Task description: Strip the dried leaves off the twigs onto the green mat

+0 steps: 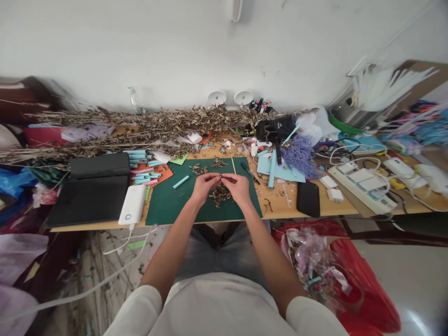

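Person at a cluttered bench (345,209); we set the clock on the meeting fingertips, with twelve toward the wall. The left hand (204,187) and the right hand (239,188) come together above a green cutting mat (164,207), fingertips touching; whether a fragment is pinched there, we cannot tell. Directly below them, at six o'clock, we find a loose heap of dried leaves (220,196), with smaller leaf clusters (199,169) near ten and twelve. A single blue paper tube (181,182) lies on the mat at nine, apart from the leaves, and a black pen (249,172) lies tilted at three.

We judge the work to be under way and far from complete: some leaves lie loose on the mat, yet many dried stems (196,119), leaves still attached, stretch along the wall side from ten to twelve. Farther out at nine, more rolled paper tubes (140,177) are piled on orange sheets. A glue gun (257,147) lies at two, beside further paper. We make out no finished piece on the mat.
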Demonstrator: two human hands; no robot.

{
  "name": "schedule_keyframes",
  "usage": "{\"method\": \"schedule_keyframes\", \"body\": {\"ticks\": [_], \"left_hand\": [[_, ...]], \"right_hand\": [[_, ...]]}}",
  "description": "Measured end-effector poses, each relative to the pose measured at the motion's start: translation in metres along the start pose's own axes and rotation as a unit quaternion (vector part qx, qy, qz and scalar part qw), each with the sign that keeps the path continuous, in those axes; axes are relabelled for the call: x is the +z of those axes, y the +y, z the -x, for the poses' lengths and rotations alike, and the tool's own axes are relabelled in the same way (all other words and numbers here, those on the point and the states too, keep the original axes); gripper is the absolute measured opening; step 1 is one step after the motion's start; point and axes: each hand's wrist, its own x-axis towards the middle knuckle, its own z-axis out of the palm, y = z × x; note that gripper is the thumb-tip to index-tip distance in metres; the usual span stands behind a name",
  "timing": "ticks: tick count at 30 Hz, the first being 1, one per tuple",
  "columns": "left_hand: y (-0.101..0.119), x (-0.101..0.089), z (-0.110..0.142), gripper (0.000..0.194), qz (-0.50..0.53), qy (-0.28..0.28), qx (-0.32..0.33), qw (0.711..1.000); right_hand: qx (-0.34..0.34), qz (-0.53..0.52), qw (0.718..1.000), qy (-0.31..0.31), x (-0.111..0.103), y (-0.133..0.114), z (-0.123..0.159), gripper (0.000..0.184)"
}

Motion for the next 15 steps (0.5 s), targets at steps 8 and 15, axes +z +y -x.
{"method": "schedule_keyframes", "body": {"ticks": [8,15], "left_hand": [[-0.0012,-0.0046,0.0007,0.016,-0.224,0.043,0.095,0.969],[-0.004,-0.0067,-0.0015,0.023,-0.148,0.033,0.086,0.985]], "right_hand": [[-0.059,0.151,0.986,0.023,0.0023,-0.0032,0.0055,0.015],[-0.107,0.125,0.986,0.017,0.0001,-0.0037,0.0066,0.021]]}}
